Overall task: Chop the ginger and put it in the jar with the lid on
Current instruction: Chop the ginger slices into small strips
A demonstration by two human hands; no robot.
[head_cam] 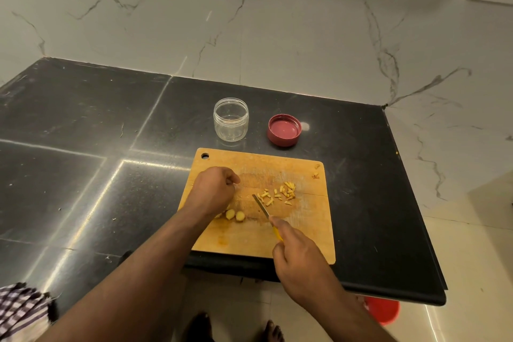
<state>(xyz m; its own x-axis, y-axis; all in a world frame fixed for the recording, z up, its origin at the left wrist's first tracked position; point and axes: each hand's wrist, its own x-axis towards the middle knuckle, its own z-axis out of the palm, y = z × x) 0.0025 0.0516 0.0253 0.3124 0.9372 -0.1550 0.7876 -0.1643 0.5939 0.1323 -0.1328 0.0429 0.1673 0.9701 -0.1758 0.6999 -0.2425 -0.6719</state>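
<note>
on the dark counter (83,125) the cutting board (311,230) carries the work. left hand (213,191) is curled with nothing visibly held; right hand (297,253) grips the knife (261,206). ginger chunks (234,214) likely need steadying, fingertips tucked; cut pieces (280,193) await the open jar (231,119) and lid (284,130).

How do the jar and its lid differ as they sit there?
The jar is clear plastic; the lid is opaque red. The jar is taller, while the lid is low and flat. The jar stands left of the lid, apart from it. Both are round, open side up, empty, and sit on the dark counter behind the board.
</note>
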